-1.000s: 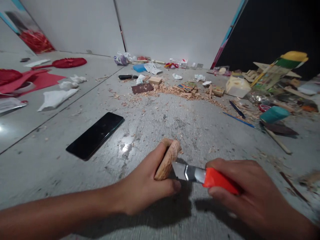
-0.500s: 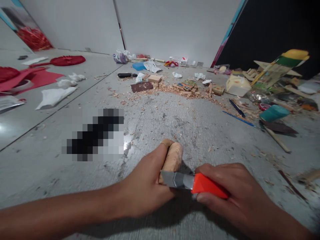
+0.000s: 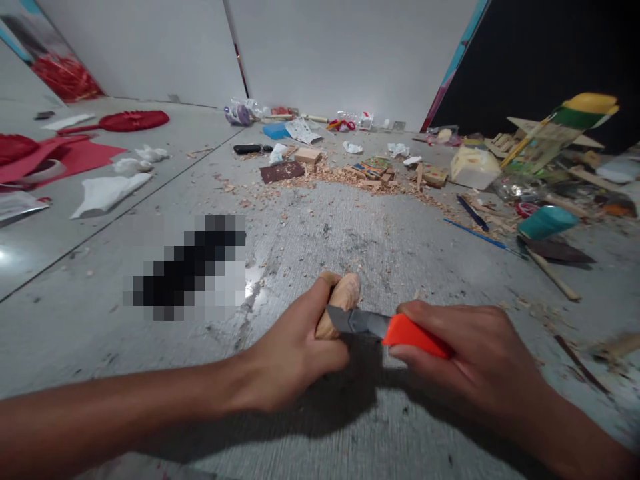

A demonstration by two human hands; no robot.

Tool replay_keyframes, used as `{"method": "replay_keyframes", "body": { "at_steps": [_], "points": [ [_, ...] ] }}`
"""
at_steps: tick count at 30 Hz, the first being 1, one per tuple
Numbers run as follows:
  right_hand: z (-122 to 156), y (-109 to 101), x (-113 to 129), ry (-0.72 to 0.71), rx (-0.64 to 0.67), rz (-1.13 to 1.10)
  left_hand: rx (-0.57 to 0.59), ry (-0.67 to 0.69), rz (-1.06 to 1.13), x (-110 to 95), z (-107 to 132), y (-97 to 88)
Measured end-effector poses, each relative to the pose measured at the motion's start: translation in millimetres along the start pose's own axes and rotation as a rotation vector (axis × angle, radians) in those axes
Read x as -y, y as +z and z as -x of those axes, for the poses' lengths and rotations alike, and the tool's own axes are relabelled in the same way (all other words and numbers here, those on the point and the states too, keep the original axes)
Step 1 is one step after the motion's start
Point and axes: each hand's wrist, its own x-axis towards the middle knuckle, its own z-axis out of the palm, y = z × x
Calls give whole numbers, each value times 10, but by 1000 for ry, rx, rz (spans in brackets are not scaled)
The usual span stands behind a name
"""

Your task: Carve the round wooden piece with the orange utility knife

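My left hand [image 3: 295, 347] is closed around a rounded piece of pale wood [image 3: 345, 297], held upright just above the grey floor. My right hand [image 3: 465, 360] grips the orange handle of a utility knife [image 3: 400, 331]. Its grey blade lies across the wood's near side, right beside my left thumb. Both forearms reach in from the bottom edge.
A dark flat object, blurred out [image 3: 187, 267], lies left of my hands. Wood shavings [image 3: 345, 177], small blocks, a brown sheet [image 3: 283, 171] and a pale box [image 3: 473, 167] sit further back. A teal cup [image 3: 547, 222], sticks and clutter crowd the right; red paper [image 3: 75, 157] and white tissues the left.
The knife blade has slid left and upward across the wood, from its lower right edge to its middle. Both hands shifted slightly away from me; the wood turned a little.
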Motion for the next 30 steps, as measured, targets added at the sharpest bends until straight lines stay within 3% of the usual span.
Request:
{"method": "replay_keyframes", "body": {
  "at_steps": [4,7,11,15,19,24,30],
  "points": [
    [-70,-56,-30,58,-60,11,-92,113,-33,-80,82,-178],
    [-145,-116,-55,68,-90,22,-30,80,-76,-136,66,-214],
    [-144,-154,-22,63,-130,-18,18,45,-19,-106,-3,-129],
    [-66,-117,98,-65,-12,-92,32,39,126,-44,-35,-52],
    [-9,-26,121,-76,68,-118,54,58,179,-29,-50,-39],
    [69,94,65,-56,49,-123,82,26,139,-79,-40,-62],
    [-13,19,144,-106,90,-87,82,-6,1,-188,-20,-42]
  ]
}}
